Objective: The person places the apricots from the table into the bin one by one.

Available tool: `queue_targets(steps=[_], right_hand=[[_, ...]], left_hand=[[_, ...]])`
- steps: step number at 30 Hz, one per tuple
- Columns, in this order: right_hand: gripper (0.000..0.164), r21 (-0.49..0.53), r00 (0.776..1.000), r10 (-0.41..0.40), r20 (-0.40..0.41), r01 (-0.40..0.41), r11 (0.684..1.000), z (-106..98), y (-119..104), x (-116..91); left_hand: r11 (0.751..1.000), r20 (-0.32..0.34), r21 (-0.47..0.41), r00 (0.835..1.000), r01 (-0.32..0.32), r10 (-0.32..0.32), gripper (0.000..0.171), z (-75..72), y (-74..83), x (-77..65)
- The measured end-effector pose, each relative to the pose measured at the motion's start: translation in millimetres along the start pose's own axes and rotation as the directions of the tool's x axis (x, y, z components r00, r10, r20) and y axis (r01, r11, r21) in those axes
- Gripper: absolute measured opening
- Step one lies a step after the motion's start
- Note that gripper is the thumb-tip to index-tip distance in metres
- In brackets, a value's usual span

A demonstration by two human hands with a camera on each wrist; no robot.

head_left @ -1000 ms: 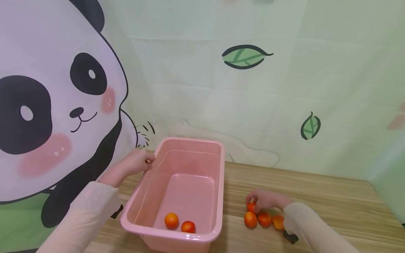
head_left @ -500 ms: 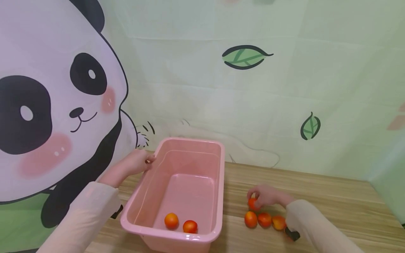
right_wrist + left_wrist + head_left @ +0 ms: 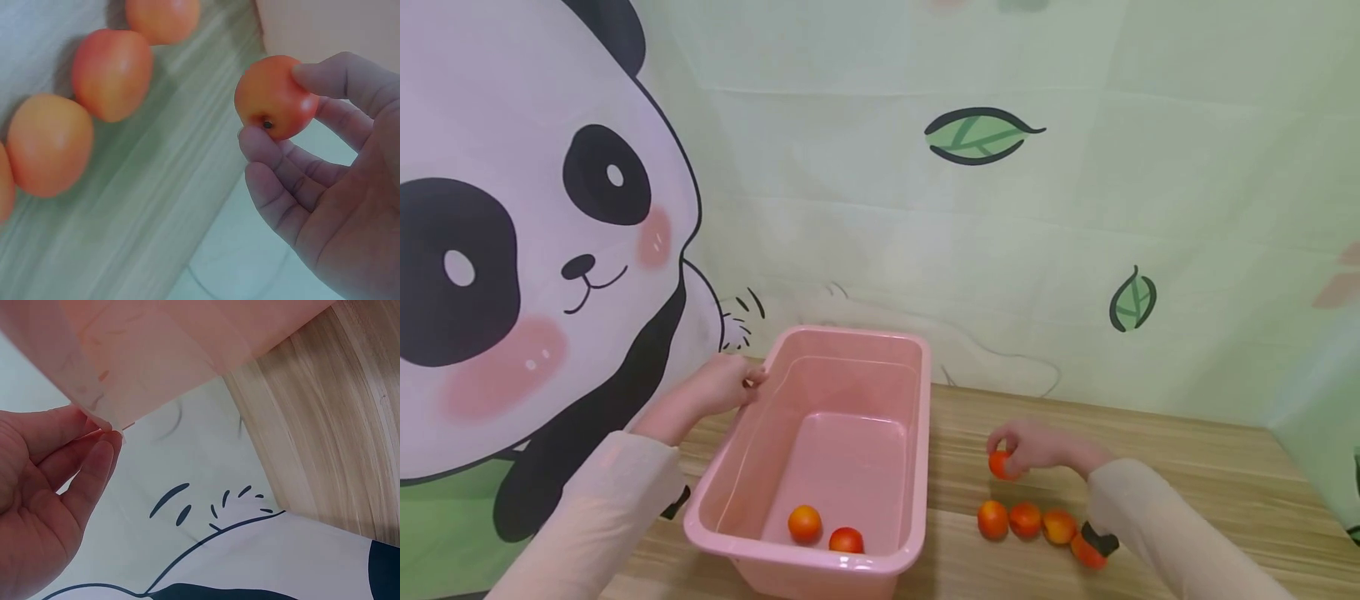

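Note:
My right hand (image 3: 1037, 443) pinches a small round orange-red fruit (image 3: 275, 94) between thumb and fingertips, its dark stem pit showing in the right wrist view. In the head view, that fruit is behind a row of several similar fruits (image 3: 1025, 519) on the table. At the left, my left hand (image 3: 56, 469) pinches the rim of a deep pink plastic tub (image 3: 919, 467) between thumb and fingers. On the tub's floor, toward its near end, lie an orange fruit (image 3: 805, 524) and a redder one (image 3: 847, 540), the latter partly cut off by the near rim.
The wood-grain table (image 3: 1180, 467) carries the tub at left and the fruit row at right. Behind it hangs a pale green cloth (image 3: 850, 167) printed with leaves and a large panda (image 3: 610, 292). A dark strap (image 3: 1101, 540) at my right sleeve overlaps the row's last fruit.
My right hand has lifted its fruit up and away from the row, uncovering the rightmost fruit. The redder fruit in the tub has rocked slightly. My left hand keeps its place on the rim.

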State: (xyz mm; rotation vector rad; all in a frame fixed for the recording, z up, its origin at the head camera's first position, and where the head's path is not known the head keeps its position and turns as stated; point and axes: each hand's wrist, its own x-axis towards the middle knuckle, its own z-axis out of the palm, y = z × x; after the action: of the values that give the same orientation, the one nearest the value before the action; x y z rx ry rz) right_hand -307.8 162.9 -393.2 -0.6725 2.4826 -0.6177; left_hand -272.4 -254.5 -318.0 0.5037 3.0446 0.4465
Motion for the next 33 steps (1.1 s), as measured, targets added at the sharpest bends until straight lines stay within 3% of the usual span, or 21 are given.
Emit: queue_targets(steps=[11, 33], right_hand=[[0.024, -0.005, 0.999, -0.049, -0.01, 0.049, 0.999, -18, -15, -7], [0.027, -0.186, 0.996, -0.083, -0.038, 0.074, 0.98, -58, -75, -9]], left_hand=[[0.999, -0.013, 0.023, 0.999, -0.044, 0.044, 0.008, 1.2, -0.7, 1.0], [0.999, -0.017, 0.002, 0.999, -0.033, 0.033, 0.01, 2.1, -2.5, 1.7]])
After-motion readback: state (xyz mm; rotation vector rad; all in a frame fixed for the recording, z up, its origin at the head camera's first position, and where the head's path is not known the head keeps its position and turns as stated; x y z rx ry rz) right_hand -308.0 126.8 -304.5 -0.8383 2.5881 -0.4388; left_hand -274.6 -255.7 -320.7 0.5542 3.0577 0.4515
